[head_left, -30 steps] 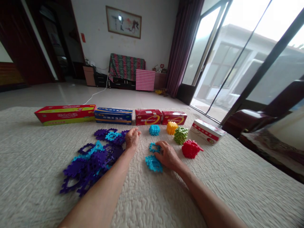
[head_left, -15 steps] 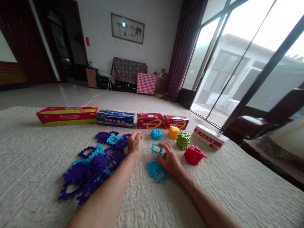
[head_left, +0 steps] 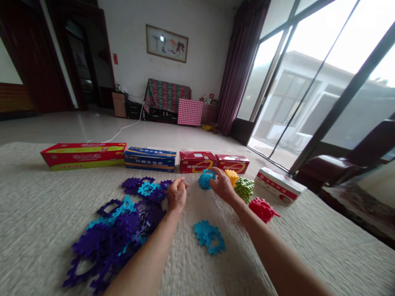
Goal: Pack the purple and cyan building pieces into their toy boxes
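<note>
Blue toothed frame (head_left: 208,171) pinched at the blue stack (head_left: 204,183)

From where I stand, the frame sits between the thumb and fingers of the right hand (head_left: 222,185), right at the top of the small stack; whether it touches the pieces below, I can't tell. The left hand (head_left: 177,195) rests near the cloth with its fingers curled in, and I can't see whether anything is inside them. Just beyond the right hand come a yellow stack (head_left: 232,176), a green stack (head_left: 245,189) and a red stack (head_left: 262,209). Nearer the person, two overlapping blue pieces (head_left: 206,233) lie between the forearms. Over by the left arm spreads a heap of purple pieces (head_left: 92,238) mixed with some blue. Behind it all stand a red-and-green box (head_left: 84,156), a blue box (head_left: 150,159) and two dark red boxes (head_left: 197,162), with a white-and-red box (head_left: 279,186) off to the right, all on pale quilted cloth (head_left: 191,267).
</note>
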`<state>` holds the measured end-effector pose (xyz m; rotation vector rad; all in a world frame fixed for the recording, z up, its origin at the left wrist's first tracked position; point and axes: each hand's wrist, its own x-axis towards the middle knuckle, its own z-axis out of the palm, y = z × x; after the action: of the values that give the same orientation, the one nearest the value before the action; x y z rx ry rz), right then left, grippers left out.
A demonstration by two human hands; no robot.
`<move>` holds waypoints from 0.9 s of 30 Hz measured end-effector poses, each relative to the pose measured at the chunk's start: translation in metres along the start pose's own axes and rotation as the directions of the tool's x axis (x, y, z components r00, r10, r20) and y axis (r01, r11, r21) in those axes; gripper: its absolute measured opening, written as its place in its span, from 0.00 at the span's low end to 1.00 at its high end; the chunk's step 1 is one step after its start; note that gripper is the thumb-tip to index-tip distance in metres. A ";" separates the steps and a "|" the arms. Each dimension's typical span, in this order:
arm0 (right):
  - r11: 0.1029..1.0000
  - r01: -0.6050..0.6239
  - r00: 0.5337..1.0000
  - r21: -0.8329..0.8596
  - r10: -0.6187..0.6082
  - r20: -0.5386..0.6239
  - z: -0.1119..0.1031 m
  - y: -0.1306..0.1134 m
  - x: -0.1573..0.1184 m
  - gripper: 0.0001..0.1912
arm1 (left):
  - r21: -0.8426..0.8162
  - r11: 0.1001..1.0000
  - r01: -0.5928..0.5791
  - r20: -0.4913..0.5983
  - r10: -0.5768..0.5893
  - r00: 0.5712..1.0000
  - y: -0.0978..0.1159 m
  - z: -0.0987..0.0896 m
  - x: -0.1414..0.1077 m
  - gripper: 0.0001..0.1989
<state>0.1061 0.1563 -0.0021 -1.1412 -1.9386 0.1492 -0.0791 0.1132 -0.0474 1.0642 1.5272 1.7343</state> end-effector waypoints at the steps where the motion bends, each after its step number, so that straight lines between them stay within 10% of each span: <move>1: 1.000 0.006 1.000 -0.005 -0.006 0.010 0.000 0.000 0.000 0.24 | -0.001 1.000 -0.003 -0.002 0.003 1.000 0.000 0.000 0.000 0.14; 7: 0.994 0.101 0.993 0.029 -0.099 -0.059 -0.017 -0.019 -0.019 0.19 | 0.000 1.000 0.001 0.002 -0.001 1.000 0.000 0.000 0.001 0.14; 10: 0.989 0.103 0.988 0.103 -0.114 0.105 -0.036 -0.042 -0.044 0.16 | 0.008 1.000 0.007 0.000 -0.007 1.000 0.001 0.001 0.001 0.14; 15: 0.959 -0.003 0.872 0.282 -0.136 0.470 -0.058 -0.072 -0.091 0.14 | 0.011 1.000 0.005 -0.002 -0.005 1.000 0.000 0.001 0.000 0.14; 24: 0.958 0.080 0.696 0.277 -0.252 0.672 -0.074 -0.084 -0.105 0.36 | 0.026 0.999 -0.039 0.006 0.039 0.999 -0.009 0.003 0.005 0.16; 27: 0.963 0.111 0.700 0.246 -0.251 0.668 -0.072 -0.085 -0.107 0.34 | 0.053 0.997 -0.049 0.010 0.049 0.999 -0.010 0.003 0.005 0.16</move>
<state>0.1251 0.0046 0.0185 -0.8044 -2.6195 0.7360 -0.0799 0.1206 -0.0558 1.1430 1.5620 1.7285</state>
